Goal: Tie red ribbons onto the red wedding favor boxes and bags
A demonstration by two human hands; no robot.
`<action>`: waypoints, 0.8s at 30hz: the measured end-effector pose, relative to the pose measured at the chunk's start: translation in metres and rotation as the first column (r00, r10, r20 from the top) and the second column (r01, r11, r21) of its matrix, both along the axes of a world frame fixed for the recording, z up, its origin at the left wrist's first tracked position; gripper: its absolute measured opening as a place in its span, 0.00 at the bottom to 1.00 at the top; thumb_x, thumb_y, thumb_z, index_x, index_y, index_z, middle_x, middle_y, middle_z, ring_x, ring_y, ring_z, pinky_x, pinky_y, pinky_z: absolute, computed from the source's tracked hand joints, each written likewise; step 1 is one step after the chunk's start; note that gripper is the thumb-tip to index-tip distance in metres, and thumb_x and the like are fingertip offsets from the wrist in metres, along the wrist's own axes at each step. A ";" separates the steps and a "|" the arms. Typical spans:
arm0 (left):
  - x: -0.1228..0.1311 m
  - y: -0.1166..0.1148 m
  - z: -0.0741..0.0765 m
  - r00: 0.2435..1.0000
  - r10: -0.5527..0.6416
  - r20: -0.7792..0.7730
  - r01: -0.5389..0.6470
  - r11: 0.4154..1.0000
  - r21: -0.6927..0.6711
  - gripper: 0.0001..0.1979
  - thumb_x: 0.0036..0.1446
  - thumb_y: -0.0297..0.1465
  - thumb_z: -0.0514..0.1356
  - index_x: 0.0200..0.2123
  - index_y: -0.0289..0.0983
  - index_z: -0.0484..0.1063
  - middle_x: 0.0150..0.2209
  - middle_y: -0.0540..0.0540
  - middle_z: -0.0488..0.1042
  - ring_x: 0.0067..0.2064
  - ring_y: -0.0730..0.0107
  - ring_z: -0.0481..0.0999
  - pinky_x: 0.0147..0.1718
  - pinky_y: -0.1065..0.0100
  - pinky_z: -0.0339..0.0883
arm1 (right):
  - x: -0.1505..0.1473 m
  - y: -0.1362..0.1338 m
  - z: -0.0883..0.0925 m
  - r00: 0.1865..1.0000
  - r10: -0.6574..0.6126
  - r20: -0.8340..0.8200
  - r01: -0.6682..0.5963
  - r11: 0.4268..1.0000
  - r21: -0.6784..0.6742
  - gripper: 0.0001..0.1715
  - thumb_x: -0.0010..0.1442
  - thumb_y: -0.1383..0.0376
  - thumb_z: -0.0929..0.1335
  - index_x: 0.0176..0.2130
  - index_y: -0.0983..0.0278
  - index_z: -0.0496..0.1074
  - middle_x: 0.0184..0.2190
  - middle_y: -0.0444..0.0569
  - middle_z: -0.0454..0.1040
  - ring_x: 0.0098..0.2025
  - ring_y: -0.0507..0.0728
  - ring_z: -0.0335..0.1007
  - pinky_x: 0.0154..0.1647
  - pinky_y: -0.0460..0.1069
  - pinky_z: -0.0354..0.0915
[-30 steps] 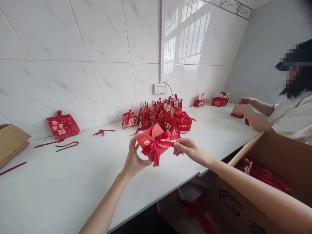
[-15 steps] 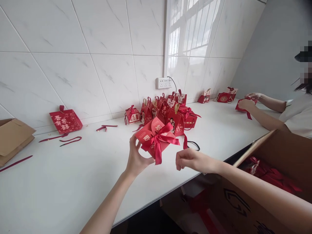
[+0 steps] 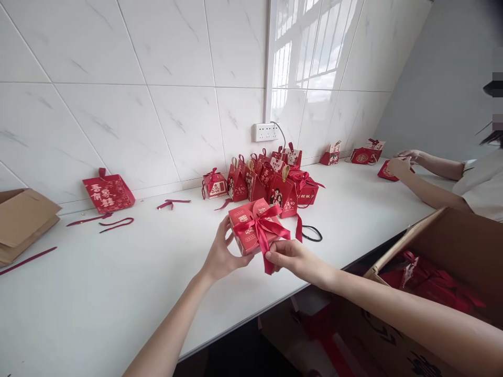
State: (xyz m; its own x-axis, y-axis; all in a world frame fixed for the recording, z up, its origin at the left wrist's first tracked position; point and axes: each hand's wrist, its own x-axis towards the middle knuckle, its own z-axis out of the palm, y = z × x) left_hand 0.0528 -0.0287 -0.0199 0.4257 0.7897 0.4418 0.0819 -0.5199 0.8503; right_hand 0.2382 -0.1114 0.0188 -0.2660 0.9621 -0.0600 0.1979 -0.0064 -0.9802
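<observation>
A red gift box (image 3: 247,243) with pale lettering and a shiny red ribbon bow (image 3: 259,226) on its top is held over the white table. My left hand (image 3: 222,254) grips the box from its left side, thumb along the near edge. With thumb and fingers closed, my right hand (image 3: 296,260) pinches a hanging tail of the ribbon at the box's near right. Right behind stands a cluster of red gift boxes (image 3: 283,196), some with loop handles and printed figures.
A flat red bag (image 3: 109,192) leans by the wall, with loose ribbon pieces (image 3: 117,224) near it. Brown cardboard (image 3: 27,222) lies far left. A black loop (image 3: 312,234) rests behind my right hand. An open carton (image 3: 444,230) holds red boxes. A co-worker's hands (image 3: 401,163) handle another red box.
My right hand has moved left and taken hold of the ribbon's tail. The box in my left hand has turned and tilted flatter. The co-worker's hands shifted slightly.
</observation>
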 end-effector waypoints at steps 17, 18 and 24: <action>-0.022 0.017 -0.011 0.802 -0.483 0.351 0.597 0.640 -0.484 0.34 0.42 0.43 0.65 0.54 0.43 0.63 0.49 0.42 0.72 0.48 0.47 0.72 0.37 0.60 0.68 | 0.055 -0.022 0.028 0.645 0.360 0.674 -0.284 0.932 -0.226 0.26 0.53 0.49 0.67 0.45 0.62 0.73 0.41 0.53 0.76 0.42 0.61 0.72 0.42 0.53 0.66; -0.023 0.018 -0.015 0.795 -0.484 0.367 0.607 0.621 -0.496 0.33 0.42 0.44 0.64 0.53 0.42 0.64 0.48 0.43 0.73 0.48 0.47 0.72 0.37 0.60 0.68 | 0.057 -0.021 0.028 0.676 0.279 0.682 -0.230 0.959 -0.164 0.32 0.52 0.47 0.67 0.51 0.62 0.68 0.45 0.55 0.73 0.44 0.61 0.71 0.44 0.53 0.66; -0.015 0.008 -0.012 0.751 -0.565 0.342 0.660 0.632 -0.406 0.32 0.40 0.46 0.67 0.49 0.44 0.67 0.47 0.44 0.73 0.48 0.48 0.72 0.39 0.58 0.68 | 0.046 -0.021 0.014 0.913 0.080 0.401 -0.150 0.978 0.148 0.55 0.49 0.49 0.71 0.64 0.59 0.41 0.59 0.59 0.57 0.55 0.62 0.62 0.48 0.54 0.67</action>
